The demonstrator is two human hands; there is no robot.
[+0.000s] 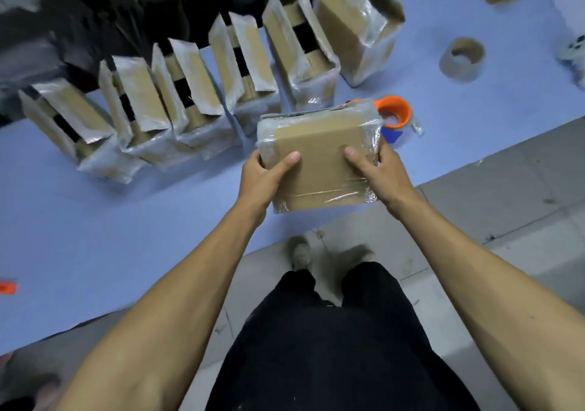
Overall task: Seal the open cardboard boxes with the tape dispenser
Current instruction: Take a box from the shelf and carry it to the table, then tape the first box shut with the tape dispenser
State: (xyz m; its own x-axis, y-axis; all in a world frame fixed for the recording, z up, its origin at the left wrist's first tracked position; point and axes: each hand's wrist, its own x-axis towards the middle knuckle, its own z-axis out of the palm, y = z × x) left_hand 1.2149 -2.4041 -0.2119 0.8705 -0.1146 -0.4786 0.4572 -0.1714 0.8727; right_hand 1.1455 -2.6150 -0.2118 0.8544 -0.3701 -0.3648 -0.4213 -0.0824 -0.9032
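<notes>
1. Gripping a taped box (319, 160) from both sides, the left hand (264, 174) and right hand (378, 170) hold it above the table's (95, 220) near edge; thumbs lie on its top face, fingers curl round its sides.
2. Tape dispenser (394, 114): orange and blue, on the table just behind the box, partly hidden by it.
3. Open boxes (177, 103): six in a row along the far edge, flaps upright, bases wrapped in clear tape.
4. Empty tape cores (462, 59): one stands near the right end of the table; another lies at the far right corner.
5. Orange scrap (7, 287): at the left edge, blurred.
</notes>
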